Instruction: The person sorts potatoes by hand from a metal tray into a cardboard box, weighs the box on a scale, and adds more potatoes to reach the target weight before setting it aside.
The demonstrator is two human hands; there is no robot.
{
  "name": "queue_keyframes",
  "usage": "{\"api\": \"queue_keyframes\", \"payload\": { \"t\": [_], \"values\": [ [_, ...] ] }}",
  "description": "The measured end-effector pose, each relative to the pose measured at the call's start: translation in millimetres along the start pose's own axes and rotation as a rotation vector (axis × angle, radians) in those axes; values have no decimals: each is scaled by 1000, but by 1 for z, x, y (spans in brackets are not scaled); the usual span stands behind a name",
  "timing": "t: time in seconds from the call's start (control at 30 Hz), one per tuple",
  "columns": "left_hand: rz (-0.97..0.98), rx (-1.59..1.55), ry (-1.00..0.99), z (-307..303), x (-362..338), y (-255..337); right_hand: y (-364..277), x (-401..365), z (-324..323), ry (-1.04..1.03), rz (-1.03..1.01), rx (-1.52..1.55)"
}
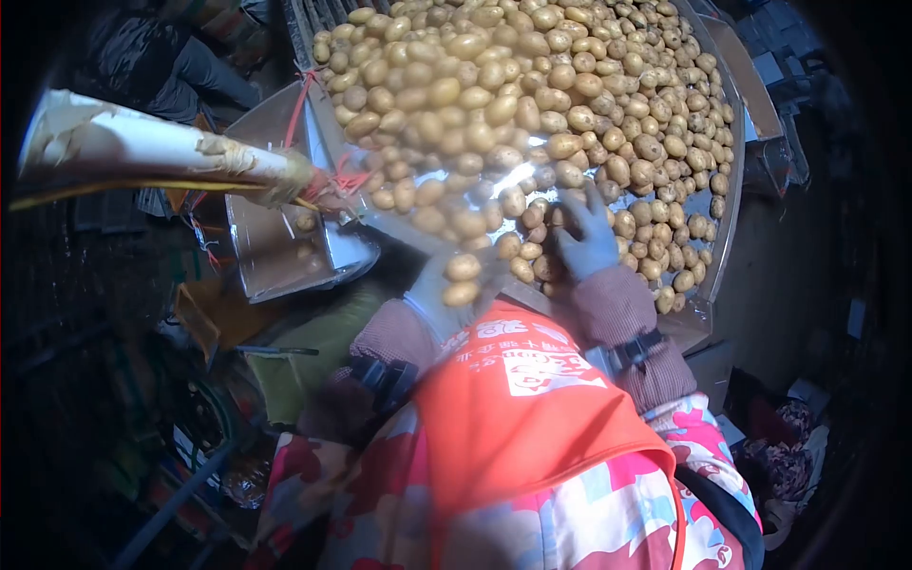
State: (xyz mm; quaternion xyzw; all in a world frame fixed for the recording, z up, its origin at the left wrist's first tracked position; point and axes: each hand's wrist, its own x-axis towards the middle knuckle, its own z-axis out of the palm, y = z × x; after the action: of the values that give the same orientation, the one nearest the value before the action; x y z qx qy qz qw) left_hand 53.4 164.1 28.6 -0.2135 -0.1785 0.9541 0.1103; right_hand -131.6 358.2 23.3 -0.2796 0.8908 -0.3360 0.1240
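Note:
A large heap of potatoes [655,147] covers the sorting table in front of me. My left hand [432,296], in a pale glove and slightly blurred, is at the table's near edge. It holds two potatoes [463,267]; the far fingers are smeared by motion. Over the near part of the table, my right hand [589,239], also gloved, reaches in with its fingers apart. Its fingertips are among several loose potatoes [534,235], touching or just above them. Bare, shiny patches of table surface show between the potatoes there.
A whitish wrapped pole [161,152] juts in from the left, with red string [347,180] tied at its end. Below it, a metal chute [275,242] holds a few potatoes. A raised rim [733,180] bounds the right side. Another person's legs [204,76] show at upper left.

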Motion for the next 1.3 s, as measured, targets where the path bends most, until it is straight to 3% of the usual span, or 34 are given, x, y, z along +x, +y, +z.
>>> {"api": "queue_keyframes", "payload": {
  "t": [0.1,0.2,0.3,0.37,0.43,0.47,0.57,0.67,0.77,0.8,0.83,0.9,0.97,1.03,1.1,1.13,1.17,1.2,1.3],
  "values": [
    [91,180,159,12,16,-7,-22,-13,-15,131,87,166],
    [139,206,315,42,21,-22,-44,-18,-29,-280,0,380],
    [75,161,121,24,40,-18,-62,7,-52,-635,-97,360],
    [104,153,-2,13,41,-12,-65,40,-69,-654,-8,394],
    [163,172,7,9,36,-15,-21,96,-54,-259,-80,144],
    [204,196,73,19,34,-20,8,118,-31,75,-283,-150],
    [297,234,220,43,27,-25,-45,108,-34,-115,-226,-597],
    [351,149,169,41,9,-24,-6,111,3,-184,-67,-507],
    [413,114,132,64,-26,-39,14,113,3,-119,-175,-459],
    [433,126,159,69,-38,-41,14,115,-3,-97,-183,-339],
    [462,145,181,75,-49,-37,17,111,-9,-218,-59,-35],
    [538,167,237,84,-80,-24,23,103,-24,-339,281,583],
    [636,107,198,82,-116,-5,-17,58,-43,-250,229,568],
    [740,-7,27,34,-141,37,-29,20,-55,-430,206,536],
    [929,132,-164,18,-180,102,-39,-11,-45,-554,178,648],
    [1186,40,135,56,-202,115,-60,-19,-37,-595,209,689],
    [1302,27,211,71,-225,142,-81,-26,-28,-635,241,729],
    [1382,76,200,88,-251,180,-112,-30,-22,-669,295,757],
    [1485,234,204,138,-301,254,-136,-24,22,-718,171,650]
  ]
}}
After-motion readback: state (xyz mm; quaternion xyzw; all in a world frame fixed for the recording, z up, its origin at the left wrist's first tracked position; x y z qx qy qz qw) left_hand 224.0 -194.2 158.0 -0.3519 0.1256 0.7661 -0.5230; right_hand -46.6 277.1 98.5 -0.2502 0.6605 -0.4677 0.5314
